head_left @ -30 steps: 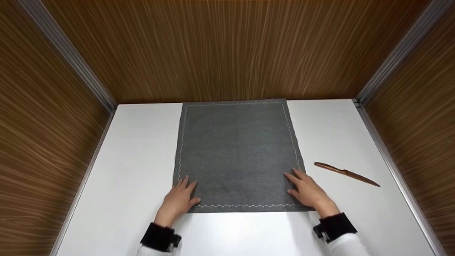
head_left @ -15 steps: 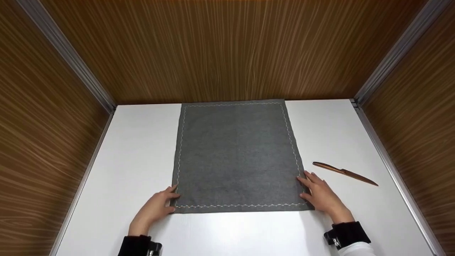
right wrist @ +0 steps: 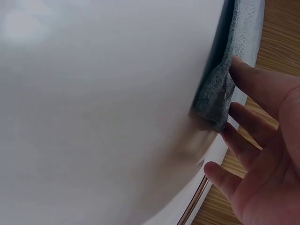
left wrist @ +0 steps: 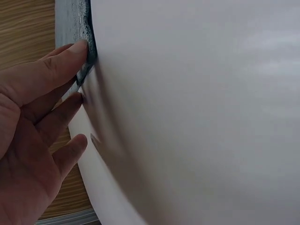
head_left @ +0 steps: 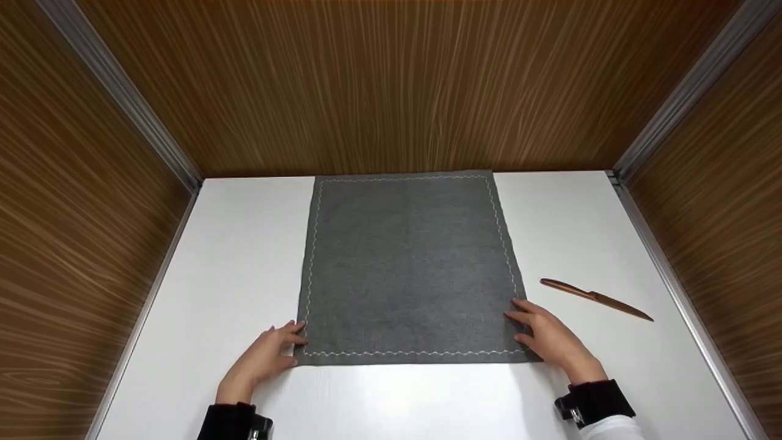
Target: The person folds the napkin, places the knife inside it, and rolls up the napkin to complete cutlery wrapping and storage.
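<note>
the flat grey stitched-edge felt cloth (head_left: 408,269) lies lengthwise away from the person on the white table (head_left: 232,263). left hand (head_left: 259,360) and right hand (head_left: 550,338), fingers relaxed, touch its near corners, seemingly without pinching.

A dark grey cloth (head_left: 406,269) edged with a pale zigzag stitch line is lying on the white table (head_left: 232,269). A copper-brown knife (head_left: 595,298) is showing near the table's right edge. Brown wood-grain walls (head_left: 391,85) with silver metal corner strips (head_left: 122,101) are surrounding the table. Black cuffs (head_left: 595,400) are showing at both wrists.
</note>
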